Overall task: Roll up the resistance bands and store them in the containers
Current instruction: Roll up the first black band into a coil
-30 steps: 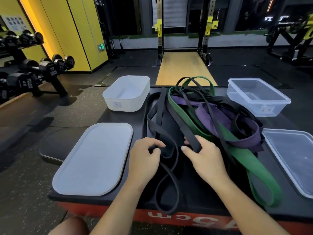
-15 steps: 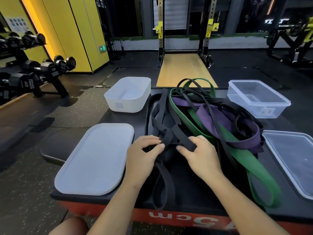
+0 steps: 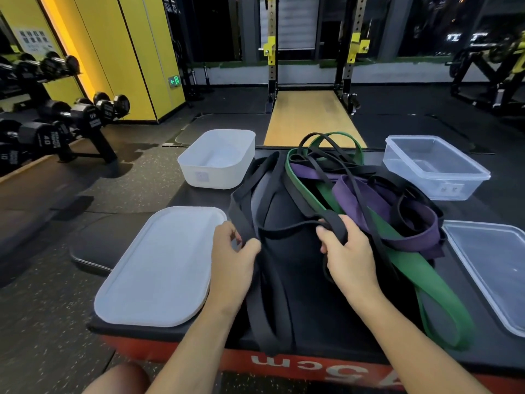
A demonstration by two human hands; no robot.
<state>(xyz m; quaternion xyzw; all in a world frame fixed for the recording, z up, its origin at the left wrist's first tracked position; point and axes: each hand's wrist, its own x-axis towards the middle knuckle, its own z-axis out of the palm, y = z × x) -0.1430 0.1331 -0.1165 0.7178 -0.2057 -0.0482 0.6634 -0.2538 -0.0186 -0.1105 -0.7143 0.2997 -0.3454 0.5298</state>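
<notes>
A tangle of resistance bands lies on the black box top: black bands [image 3: 271, 294], a wide green band [image 3: 434, 302] and a purple band [image 3: 366, 194]. My left hand [image 3: 233, 257] grips a black band at its left side. My right hand [image 3: 345, 251] holds a fold of black band curled over its fingers. A thin black strand stretches between both hands. A white opaque container [image 3: 218, 162] stands at the back left, a clear container [image 3: 434, 166] at the back right. Both look empty.
A white lid [image 3: 159, 268] lies flat on the left of the box, a clear lid [image 3: 491, 265] on the right. The box front edge is red [image 3: 284, 365]. A dumbbell rack [image 3: 56, 126] stands far left, a squat rack [image 3: 312, 52] beyond the box.
Both hands have lifted and moved apart, pulling the black band up off the surface and drawing a strand taut between them. The camera has shifted slightly.
</notes>
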